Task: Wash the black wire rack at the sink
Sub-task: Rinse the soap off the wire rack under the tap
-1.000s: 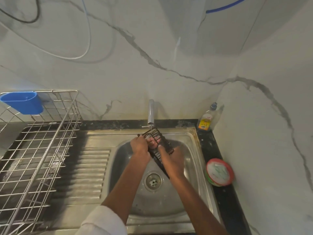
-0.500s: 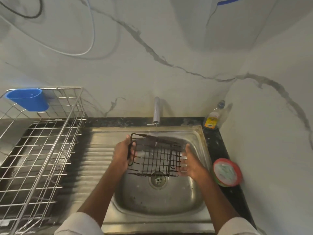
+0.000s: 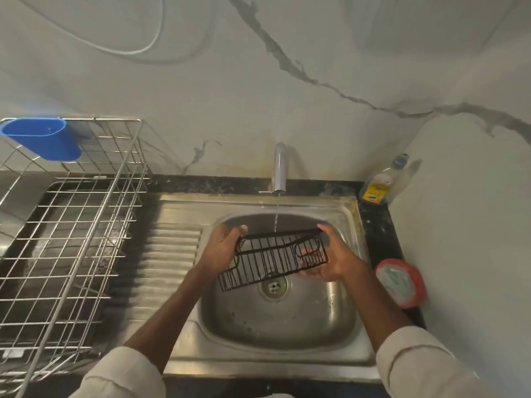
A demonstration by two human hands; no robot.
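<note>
Over the stainless sink basin, black wire rack held tilted, long edge uppermost, above the drain. Left hand at the rack's left end, fingers curled over the upper corner and gripping the wire. Right hand at the right end, thumb on the top edge, palm cupped beneath the lower side; fingers wrapped under the rack, though the exact hold there partly hidden by the wires. Thin stream of water falling from the chrome tap onto the rack's upper edge near mid-length. Pale sleeves visible at both forearms. Left of the basin, ribbed draining board; further left, metal wire dish basket with a blue plastic cup holder hung on its back rim. Right of the basin on the dark bench, dish-soap bottle in the corner against the marbled wall, and a round red-rimmed tub nearer the viewer, contents blurred. White cable looped on the wall above.
</note>
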